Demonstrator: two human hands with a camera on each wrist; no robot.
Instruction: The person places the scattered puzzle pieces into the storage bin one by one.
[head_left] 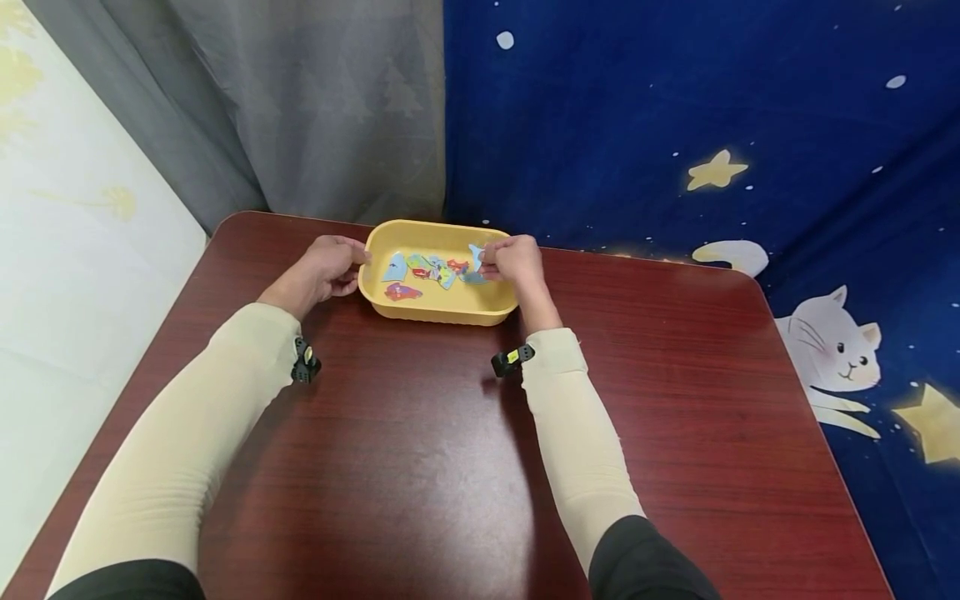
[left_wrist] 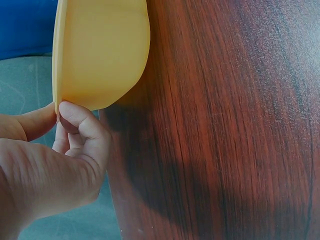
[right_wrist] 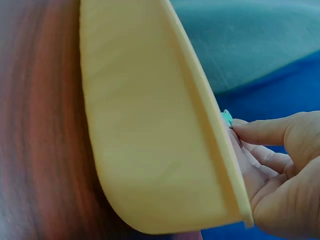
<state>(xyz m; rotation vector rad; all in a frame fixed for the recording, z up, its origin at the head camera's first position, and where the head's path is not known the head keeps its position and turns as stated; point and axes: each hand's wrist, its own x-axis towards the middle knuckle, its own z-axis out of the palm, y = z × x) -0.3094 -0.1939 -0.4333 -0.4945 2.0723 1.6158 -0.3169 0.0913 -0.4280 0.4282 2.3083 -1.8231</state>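
Observation:
A yellow plastic tray (head_left: 442, 317) rests near the far edge of the table, holding several colourful map-like puzzle pieces (head_left: 422, 267). At its left end, my left hand (head_left: 321, 268) pinches the rim between thumb and fingers, as the left wrist view shows closely. Over the right end of the tray, my right hand (head_left: 517, 258) pinches a light blue puzzle piece (head_left: 475, 252). Only a small greenish edge of that piece (right_wrist: 226, 118) shows beyond the tray wall in the right wrist view. A red and purple piece (head_left: 402, 292) lies apart near the tray's front left.
The tray stands on a dark red wood-grain table (head_left: 405, 467). Behind the table hang a grey curtain (head_left: 337, 108) and a dark blue curtain (head_left: 600, 117) with stars and a cat. A pale patterned surface (head_left: 67, 283) is at the left.

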